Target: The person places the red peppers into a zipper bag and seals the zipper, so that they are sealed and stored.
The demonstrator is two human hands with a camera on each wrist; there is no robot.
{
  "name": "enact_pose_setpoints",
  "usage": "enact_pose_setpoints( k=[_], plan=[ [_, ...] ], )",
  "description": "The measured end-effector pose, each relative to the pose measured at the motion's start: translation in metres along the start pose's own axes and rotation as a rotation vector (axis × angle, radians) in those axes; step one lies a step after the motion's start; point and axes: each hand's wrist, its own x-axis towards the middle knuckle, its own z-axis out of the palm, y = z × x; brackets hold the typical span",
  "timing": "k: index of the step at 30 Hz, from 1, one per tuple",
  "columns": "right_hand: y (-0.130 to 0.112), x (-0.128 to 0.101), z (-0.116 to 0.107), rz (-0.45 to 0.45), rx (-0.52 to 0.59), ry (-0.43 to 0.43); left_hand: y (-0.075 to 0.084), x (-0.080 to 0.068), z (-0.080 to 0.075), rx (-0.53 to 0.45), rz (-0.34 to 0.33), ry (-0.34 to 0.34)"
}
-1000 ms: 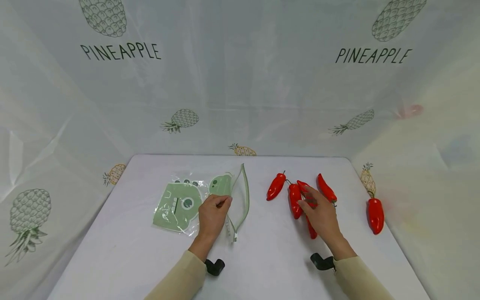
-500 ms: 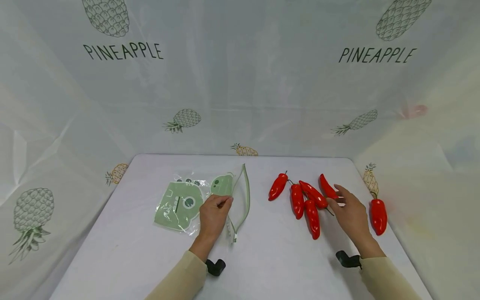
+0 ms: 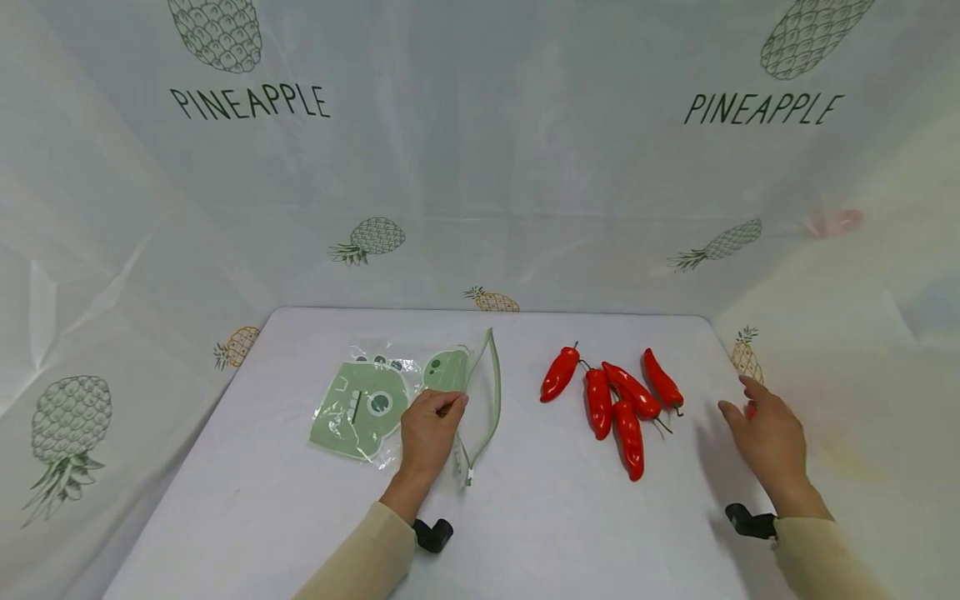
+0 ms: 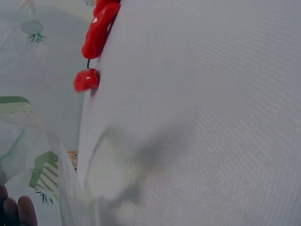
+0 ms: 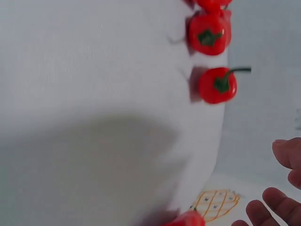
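My left hand (image 3: 427,433) pinches the edge of a clear zip bag (image 3: 378,404) with a green dinosaur print. The bag lies on the left of the table, and its green-edged mouth (image 3: 495,400) gapes toward the right. In the left wrist view, the clear plastic (image 4: 70,193) rises beside my fingertips (image 4: 27,212). My right hand (image 3: 771,437) is over the table's right edge, fingers spread and slightly bent, holding nothing visible. Below it is a red pepper (image 5: 188,219), mostly hidden by the hand in the head view.
Several red peppers (image 3: 598,404) with green stems lie grouped right of the bag, and one pepper (image 3: 662,382) sits a little apart. A white table (image 3: 540,533) carries them. Pale pineapple-print sheeting (image 3: 525,183) hangs around its back and sides. Black wrist cameras (image 3: 750,521) stick out by both sleeves.
My right hand has moved right, from above the pepper group, past the separate pepper, to the pepper at the far right. My left hand keeps its pinch on the bag.
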Motion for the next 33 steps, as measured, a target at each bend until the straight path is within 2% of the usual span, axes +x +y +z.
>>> enact_pose_setpoints(
  k=[5, 12, 19, 24, 33],
  plan=[
    [0.018, 0.009, -0.005, 0.134, -0.027, -0.084, 0.001, 0.000, 0.000, 0.002, 0.009, 0.008],
    [0.041, 0.015, 0.000, 0.181, -0.013, -0.103, 0.003, 0.000, -0.001, 0.005, -0.009, -0.003],
    [0.049, 0.017, 0.007, 0.247, 0.022, -0.153, 0.003, -0.001, -0.001, 0.018, -0.003, -0.004],
    [0.049, 0.016, 0.014, 0.244, 0.062, -0.166, 0.003, -0.002, -0.001, 0.010, 0.006, 0.001],
    [0.039, 0.014, 0.026, 0.163, 0.083, -0.184, 0.002, -0.003, -0.002, 0.022, -0.019, -0.013]
  ],
)
